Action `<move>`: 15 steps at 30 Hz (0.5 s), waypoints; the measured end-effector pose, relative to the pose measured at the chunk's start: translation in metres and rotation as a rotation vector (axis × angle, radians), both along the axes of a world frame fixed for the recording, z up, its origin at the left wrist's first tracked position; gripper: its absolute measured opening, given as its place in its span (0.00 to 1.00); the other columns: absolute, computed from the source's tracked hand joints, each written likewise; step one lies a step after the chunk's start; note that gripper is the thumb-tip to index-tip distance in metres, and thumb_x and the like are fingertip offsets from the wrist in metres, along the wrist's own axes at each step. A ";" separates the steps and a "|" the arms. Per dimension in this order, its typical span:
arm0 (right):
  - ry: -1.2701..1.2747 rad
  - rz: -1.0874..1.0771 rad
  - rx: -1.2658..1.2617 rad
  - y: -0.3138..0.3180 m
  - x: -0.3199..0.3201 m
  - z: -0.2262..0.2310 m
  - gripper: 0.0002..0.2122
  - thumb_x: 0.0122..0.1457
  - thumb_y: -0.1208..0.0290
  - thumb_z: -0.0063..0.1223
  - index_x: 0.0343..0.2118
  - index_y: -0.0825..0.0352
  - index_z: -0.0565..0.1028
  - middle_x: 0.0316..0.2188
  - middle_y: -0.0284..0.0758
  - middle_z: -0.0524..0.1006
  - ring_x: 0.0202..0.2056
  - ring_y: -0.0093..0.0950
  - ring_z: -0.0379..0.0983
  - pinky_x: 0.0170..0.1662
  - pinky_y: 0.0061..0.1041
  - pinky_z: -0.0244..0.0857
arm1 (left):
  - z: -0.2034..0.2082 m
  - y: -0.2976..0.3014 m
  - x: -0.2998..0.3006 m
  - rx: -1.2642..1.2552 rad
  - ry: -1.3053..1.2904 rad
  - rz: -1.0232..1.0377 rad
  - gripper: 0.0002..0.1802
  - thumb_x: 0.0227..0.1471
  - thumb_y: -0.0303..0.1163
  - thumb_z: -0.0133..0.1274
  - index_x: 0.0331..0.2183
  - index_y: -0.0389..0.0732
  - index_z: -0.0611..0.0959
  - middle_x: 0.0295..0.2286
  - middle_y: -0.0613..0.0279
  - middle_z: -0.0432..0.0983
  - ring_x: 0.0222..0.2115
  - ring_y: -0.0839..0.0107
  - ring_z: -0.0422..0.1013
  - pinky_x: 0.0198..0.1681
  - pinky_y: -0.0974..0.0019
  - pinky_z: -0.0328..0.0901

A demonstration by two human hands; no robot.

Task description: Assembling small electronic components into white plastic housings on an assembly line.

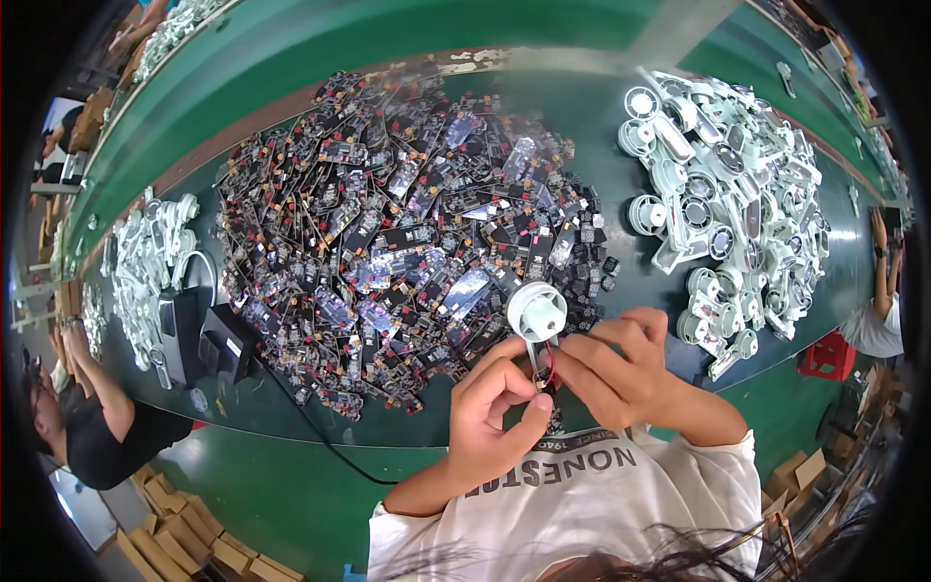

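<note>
Near the table's front edge, close to my chest, I hold a white handheld-fan body (pixel 536 310) with its round head pointing away from me. My left hand (pixel 495 407) is closed around its narrow lower part, thumb and fingers pinching near a small connector. Red wires (pixel 553 369) loop out between the two hands. My right hand (pixel 621 369) is closed as well, its fingertips pinched beside the wires just under the round head. What exactly those right fingertips grip is hidden. Behind the fan body spreads a large heap of small circuit boards (pixel 388 238).
A pile of white fan bodies (pixel 727 184) covers the table's right side; more white parts (pixel 150 252) lie at left. Beside them stands a black device (pixel 228 341) with a cable (pixel 320 438). Co-workers sit at both sides. Cardboard boxes (pixel 189 533) stand on the floor.
</note>
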State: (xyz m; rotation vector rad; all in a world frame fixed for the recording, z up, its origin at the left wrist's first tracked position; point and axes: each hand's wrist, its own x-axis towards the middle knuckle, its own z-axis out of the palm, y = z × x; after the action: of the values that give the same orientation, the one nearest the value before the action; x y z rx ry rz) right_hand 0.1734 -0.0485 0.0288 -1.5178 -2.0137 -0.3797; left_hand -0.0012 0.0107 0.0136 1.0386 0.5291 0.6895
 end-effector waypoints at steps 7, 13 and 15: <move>0.301 0.040 -0.129 0.005 0.005 0.001 0.14 0.37 0.71 0.61 0.32 0.63 0.79 0.29 0.25 0.73 0.27 0.25 0.63 0.32 0.26 0.52 | 0.005 0.002 0.000 -0.065 -0.055 -0.044 0.07 0.49 0.13 0.52 0.26 0.31 0.70 0.49 0.45 0.65 0.40 0.71 0.73 0.42 0.71 0.68; 0.721 0.132 -0.409 0.001 0.010 0.005 0.10 0.49 0.75 0.61 0.37 0.66 0.80 0.28 0.31 0.75 0.27 0.27 0.66 0.32 0.26 0.57 | 0.001 -0.001 0.000 -0.239 -0.104 0.026 0.06 0.53 0.14 0.49 0.27 0.32 0.70 0.50 0.46 0.65 0.42 0.69 0.73 0.45 0.70 0.67; 0.987 0.151 -0.463 -0.002 0.004 0.008 0.13 0.47 0.77 0.63 0.38 0.67 0.80 0.29 0.34 0.77 0.30 0.30 0.70 0.34 0.27 0.62 | 0.000 -0.003 -0.001 -0.227 -0.092 0.024 0.06 0.53 0.14 0.49 0.27 0.32 0.70 0.50 0.46 0.66 0.41 0.72 0.72 0.44 0.71 0.67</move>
State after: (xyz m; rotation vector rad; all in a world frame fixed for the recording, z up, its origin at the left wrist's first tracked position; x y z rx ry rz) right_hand 0.1777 -0.0508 0.0367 -1.3670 -1.4089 0.8084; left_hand -0.0019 0.0081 0.0136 0.7862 0.5270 0.6781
